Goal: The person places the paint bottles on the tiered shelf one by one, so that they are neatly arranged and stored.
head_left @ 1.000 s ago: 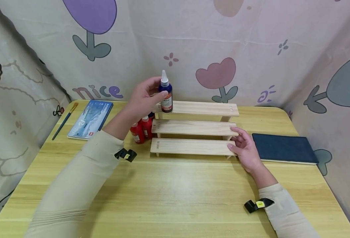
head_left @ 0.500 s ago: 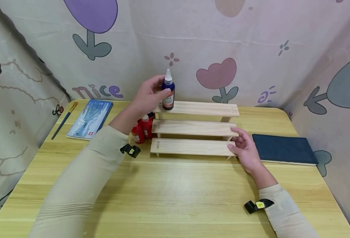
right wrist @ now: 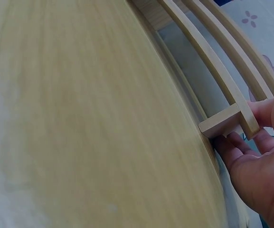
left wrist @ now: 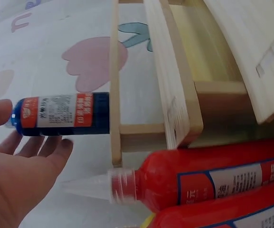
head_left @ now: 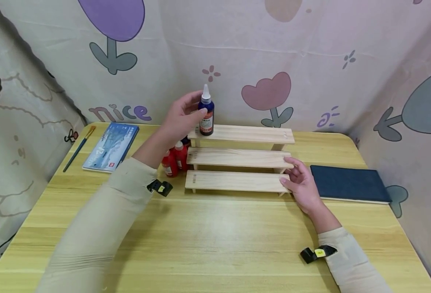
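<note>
My left hand (head_left: 184, 116) holds a dark blue bottle (head_left: 206, 120) with a white pointed nozzle and an orange-and-white label. Upright, it stands at the left end of the top board of a three-step wooden rack (head_left: 237, 157). In the left wrist view the blue bottle (left wrist: 63, 114) meets the board with its base, and the thumb and fingers are around its upper part. My right hand (head_left: 303, 185) grips the rack's right end at the lower steps. The right wrist view shows the thumb and fingers about the end of the rack (right wrist: 222, 121).
Several bottles, red ones (head_left: 180, 156) and a blue one, stand left of the rack, partly behind the left wrist. Farther left lie a blue-covered book (head_left: 111, 146) and a paintbrush (head_left: 80, 148). A dark blue notebook (head_left: 351, 183) lies right of the right hand.
The left hand has brought the blue bottle slightly right and back along the top board, then barely shifted it left. The right hand and the rack have stayed in place.
</note>
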Motion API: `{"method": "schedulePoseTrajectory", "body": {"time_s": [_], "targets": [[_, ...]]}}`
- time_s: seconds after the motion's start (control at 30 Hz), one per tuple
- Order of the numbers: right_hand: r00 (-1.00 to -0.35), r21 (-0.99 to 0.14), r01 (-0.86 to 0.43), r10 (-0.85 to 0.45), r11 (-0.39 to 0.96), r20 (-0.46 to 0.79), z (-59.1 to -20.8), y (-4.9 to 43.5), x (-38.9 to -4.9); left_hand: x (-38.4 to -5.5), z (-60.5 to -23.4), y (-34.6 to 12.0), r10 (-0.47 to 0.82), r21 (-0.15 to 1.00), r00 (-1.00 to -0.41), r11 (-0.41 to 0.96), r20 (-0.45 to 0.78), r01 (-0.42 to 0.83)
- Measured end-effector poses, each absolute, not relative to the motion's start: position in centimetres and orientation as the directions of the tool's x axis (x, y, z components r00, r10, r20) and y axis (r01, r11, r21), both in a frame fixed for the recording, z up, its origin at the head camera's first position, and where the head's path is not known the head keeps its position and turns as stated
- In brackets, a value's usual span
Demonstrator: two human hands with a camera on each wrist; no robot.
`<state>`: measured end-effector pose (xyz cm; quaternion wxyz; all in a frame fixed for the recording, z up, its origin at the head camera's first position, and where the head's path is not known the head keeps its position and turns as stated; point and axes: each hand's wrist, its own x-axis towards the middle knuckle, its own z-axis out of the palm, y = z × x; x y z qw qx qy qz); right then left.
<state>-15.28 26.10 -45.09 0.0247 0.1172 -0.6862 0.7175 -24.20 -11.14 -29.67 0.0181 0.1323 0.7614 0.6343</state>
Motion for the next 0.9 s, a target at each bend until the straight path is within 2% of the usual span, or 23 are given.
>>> {"method": "schedulePoseTrajectory", "body": {"time_s": [0.13, 0.4, 0.67, 0.9], "targets": [[-0.97, -0.978, -0.203, -0.126, -0.052, 0.208, -45.1, 26.2, -15.2, -23.2, -29.7, -11.7, 0.186, 0.97, -0.96, 0.088, 0.207, 0.227], [-0.97, -0.977, -0.207, -0.119, -0.06, 0.213, -45.1, 26.4, -15.2, -20.3, -29.6, -13.4, 0.113, 0.938, -0.938, 0.079, 0.329, 0.339], [-0.97, -0.977, -0.206, -0.122, -0.049, 0.211, -45.3, 26.5, -15.3, -18.2, -30.3, -14.8, 0.068, 0.927, -0.928, 0.065, 0.365, 0.369], [-0.968, -0.977, -0.211, -0.13, -0.035, 0.214, -45.3, 26.4, -15.5, -16.9, -31.8, -17.0, 0.022, 0.921, -0.932, 0.142, 0.362, 0.362]]}}
